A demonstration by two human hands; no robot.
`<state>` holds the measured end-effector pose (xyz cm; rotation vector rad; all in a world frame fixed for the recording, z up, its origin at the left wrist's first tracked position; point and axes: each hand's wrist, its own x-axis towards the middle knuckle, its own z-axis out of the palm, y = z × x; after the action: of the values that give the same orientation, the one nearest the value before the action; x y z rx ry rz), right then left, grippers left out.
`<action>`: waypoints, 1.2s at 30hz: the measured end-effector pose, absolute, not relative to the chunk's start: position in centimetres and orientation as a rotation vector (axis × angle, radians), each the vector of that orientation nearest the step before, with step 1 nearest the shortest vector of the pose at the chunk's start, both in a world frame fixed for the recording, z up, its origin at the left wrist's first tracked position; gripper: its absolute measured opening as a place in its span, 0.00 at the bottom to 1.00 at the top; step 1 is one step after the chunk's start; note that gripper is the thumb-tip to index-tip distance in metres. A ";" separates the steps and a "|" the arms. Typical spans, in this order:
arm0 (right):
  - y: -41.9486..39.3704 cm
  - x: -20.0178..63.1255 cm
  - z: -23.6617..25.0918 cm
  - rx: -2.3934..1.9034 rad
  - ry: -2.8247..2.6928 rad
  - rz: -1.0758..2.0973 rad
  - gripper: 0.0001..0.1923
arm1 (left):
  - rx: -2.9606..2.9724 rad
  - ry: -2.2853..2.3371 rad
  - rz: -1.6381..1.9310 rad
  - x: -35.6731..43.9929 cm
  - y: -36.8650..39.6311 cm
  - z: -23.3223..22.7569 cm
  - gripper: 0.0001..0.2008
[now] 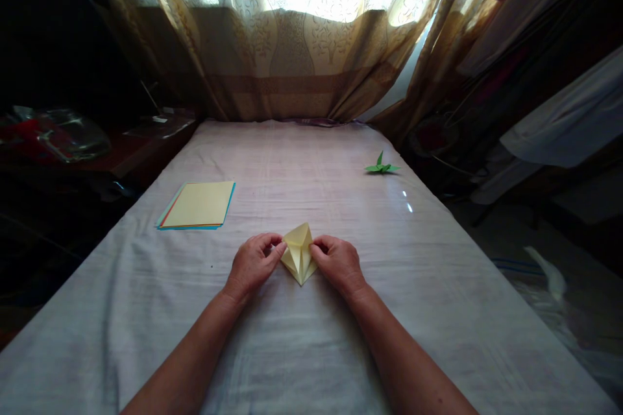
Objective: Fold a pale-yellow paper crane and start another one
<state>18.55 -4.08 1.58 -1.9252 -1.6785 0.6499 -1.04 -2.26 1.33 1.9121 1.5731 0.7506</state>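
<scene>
In the head view, the person's two bare forearms reach in from the lower left and lower right and angle toward each other, so that the hands meet near the middle of a broad surface covered with a pale, wrinkled cloth (pixel 292 363). Between them is a small pale-yellow paper piece folded into a kite-like form (pixel 298 259), one pointed end toward the person and a flap standing up at the far side. The left hand (pixel 254 264) has its thumb and index finger drawn together at the paper's left edge, the back of the hand up and the other fingers curled. The right hand (pixel 339 264) mirrors it, thumb and forefinger narrowed on the right edge, its remaining fingers bent inward. Farther off to the left lies a stack of square paper sheets with pale yellow on top and red and blue edges (pixel 199 204); far to the right sits a green folded-paper figure with a raised point (pixel 382 167). Beyond the cloth hangs a tan curtain with a tree-like pattern (pixel 292 65). On the dark-red side surface at left, a small white piece (pixel 159 119) is too small for any lettering to be read.
</scene>
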 end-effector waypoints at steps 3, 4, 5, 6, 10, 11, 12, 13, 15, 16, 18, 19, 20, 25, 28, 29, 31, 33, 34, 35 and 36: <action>-3.9 18.6 1.7 -1.949 -1.714 0.650 0.12 | 1.905 1.556 0.720 -0.8 -2.1 1.2 0.14; -3.8 18.6 1.8 -1.963 -1.730 0.647 0.13 | 1.904 1.550 0.706 -0.9 -2.1 1.2 0.14; -3.7 18.6 1.9 -1.976 -1.746 0.645 0.14 | 1.903 1.544 0.690 -0.9 -2.1 1.3 0.14; -3.6 18.7 2.0 -1.986 -1.760 0.647 0.14 | 1.902 1.539 0.677 -0.9 -2.2 1.4 0.14; -3.0 18.7 2.3 -2.014 -1.791 0.662 0.13 | 1.876 1.529 0.606 -0.9 -2.4 2.2 0.13; -2.9 18.7 2.3 -2.020 -1.798 0.666 0.13 | 1.868 1.525 0.588 -0.9 -2.4 2.3 0.13; -2.8 18.7 2.4 -2.024 -1.806 0.669 0.13 | 1.861 1.522 0.572 -0.9 -2.4 2.4 0.13; -2.8 18.8 2.4 -2.027 -1.812 0.671 0.13 | 1.855 1.519 0.559 -0.9 -2.4 2.5 0.13; -2.7 18.8 2.3 -2.031 -1.822 0.671 0.13 | 1.847 1.520 0.547 -0.9 -2.3 2.6 0.13; -2.8 18.8 2.4 -2.034 -1.824 0.669 0.13 | 1.842 1.521 0.541 -1.0 -2.2 2.6 0.13; -2.8 18.8 2.4 -2.040 -1.827 0.665 0.13 | 1.842 1.503 0.523 -1.2 -2.1 2.6 0.14; -2.9 18.8 2.4 -2.043 -1.829 0.664 0.13 | 1.849 1.476 0.511 -1.3 -2.0 2.6 0.15; -2.9 18.8 2.5 -2.045 -1.829 0.664 0.13 | 1.857 1.443 0.502 -1.5 -2.0 2.6 0.16; -3.0 18.7 2.5 -2.043 -1.835 0.657 0.14 | 1.865 1.323 0.496 -2.1 -1.8 2.7 0.19; -3.1 18.8 2.4 -2.029 -1.839 0.652 0.14 | 1.856 1.373 0.511 -1.9 -1.9 2.5 0.18; -3.2 18.8 2.3 -2.022 -1.839 0.648 0.14 | 1.849 1.399 0.519 -1.7 -2.0 2.4 0.18; -3.3 18.8 2.1 -2.004 -1.836 0.638 0.14 | 1.840 1.430 0.523 -1.3 -2.1 2.3 0.16; -3.4 18.8 2.1 -1.993 -1.834 0.631 0.14 | 1.846 1.450 0.525 -0.9 -2.3 2.4 0.15; -3.4 18.8 2.0 -1.991 -1.834 0.630 0.14 | 1.855 1.463 0.525 -0.7 -2.3 2.4 0.15; -3.4 18.8 2.1 -1.988 -1.837 0.628 0.14 | 1.865 1.480 0.525 -0.5 -2.4 2.5 0.14; -3.5 18.8 2.1 -1.985 -1.841 0.626 0.14 | 1.877 1.502 0.522 -0.3 -2.4 2.6 0.14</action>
<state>18.79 -3.47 2.08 -1.9854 -1.8409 0.6259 -0.30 -2.40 2.57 1.8775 1.5016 0.5221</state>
